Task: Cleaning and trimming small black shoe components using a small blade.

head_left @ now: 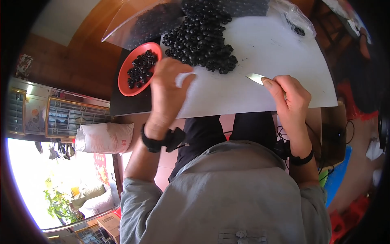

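Observation:
A heap of small round black pieces (199, 38), some with a hole in them, spreads over the white board (280, 53) on the table. My left hand (168, 83) hovers at the heap's near left side, thumb and forefinger curved apart, and nothing shows between them. Beside it, on the left, an orange-red oval bowl (125, 83) holds more of the black pieces. Over the right part of the board, my right hand (290, 93) grips a small knife (254, 77); its short shiny blade points left toward the heap, and the handle is mostly hidden in my fingers.
Clear plastic sheeting (122, 24) lies at the far left with black pieces under or in it. A clear plastic bag (298, 24) rests at the far right. Dark crumbs dot the board. A cardboard box (335, 134) stands on the floor at right, a white sack (105, 137) at left.

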A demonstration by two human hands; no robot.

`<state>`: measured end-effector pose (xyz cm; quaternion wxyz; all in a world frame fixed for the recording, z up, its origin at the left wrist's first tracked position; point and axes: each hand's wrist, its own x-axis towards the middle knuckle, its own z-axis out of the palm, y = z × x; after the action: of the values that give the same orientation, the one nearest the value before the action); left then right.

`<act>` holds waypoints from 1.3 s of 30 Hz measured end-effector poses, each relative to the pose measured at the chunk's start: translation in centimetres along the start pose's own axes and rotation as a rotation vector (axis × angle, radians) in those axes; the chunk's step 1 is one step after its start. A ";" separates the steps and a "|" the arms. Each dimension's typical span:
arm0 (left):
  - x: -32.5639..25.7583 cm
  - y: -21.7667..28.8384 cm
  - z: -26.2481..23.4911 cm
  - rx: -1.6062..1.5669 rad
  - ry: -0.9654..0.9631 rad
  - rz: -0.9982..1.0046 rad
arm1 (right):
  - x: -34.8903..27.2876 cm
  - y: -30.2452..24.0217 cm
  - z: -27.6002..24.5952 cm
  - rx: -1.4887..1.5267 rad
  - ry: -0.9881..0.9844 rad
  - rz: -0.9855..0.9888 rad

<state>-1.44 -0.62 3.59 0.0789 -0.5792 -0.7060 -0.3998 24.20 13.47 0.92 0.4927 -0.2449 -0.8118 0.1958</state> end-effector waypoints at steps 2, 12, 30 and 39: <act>0.2 2.7 2.5 -0.003 -0.060 0.090 | 0.0 0.0 0.0 -0.013 -0.006 0.008; 1.0 2.6 4.0 0.036 -0.201 0.274 | -0.4 0.6 0.2 -0.068 0.059 -0.100; -0.3 2.4 3.2 0.077 -0.050 0.219 | -0.9 -2.9 1.1 -0.254 -0.199 -0.283; -2.3 2.9 -0.2 -1.108 -0.082 -0.659 | 0.8 -0.2 2.4 -0.446 -0.119 -0.274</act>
<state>1.74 -2.40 3.75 -0.3856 -0.3019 -0.5381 -0.6860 21.75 13.63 0.55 0.4000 -0.2232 -0.8879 -0.0424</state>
